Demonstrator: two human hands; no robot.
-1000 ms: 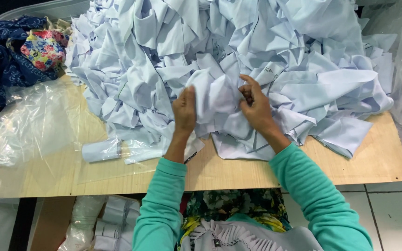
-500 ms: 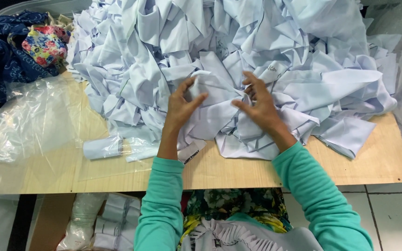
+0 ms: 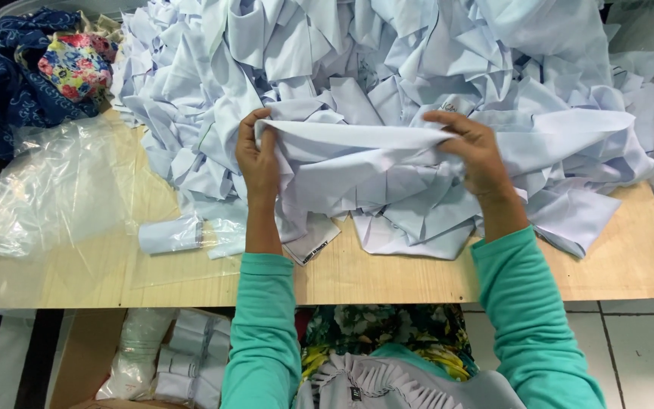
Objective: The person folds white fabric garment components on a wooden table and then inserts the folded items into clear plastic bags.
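Seen from my remote feed, my left hand (image 3: 257, 155) and right hand (image 3: 472, 150) each pinch one end of a pale blue fabric piece (image 3: 357, 163), holding it stretched between them just above the near edge of a large heap of pale blue fabric pieces (image 3: 387, 68) that covers much of the wooden table (image 3: 418, 276). Both hands are closed on the cloth, fingers curled over its top fold. A small rolled bundle (image 3: 169, 235) lies on the table left of my left arm, beside a clear plastic sheet (image 3: 54, 185). Dark blue and floral cloth (image 3: 35, 68) sits at the table's far left corner.
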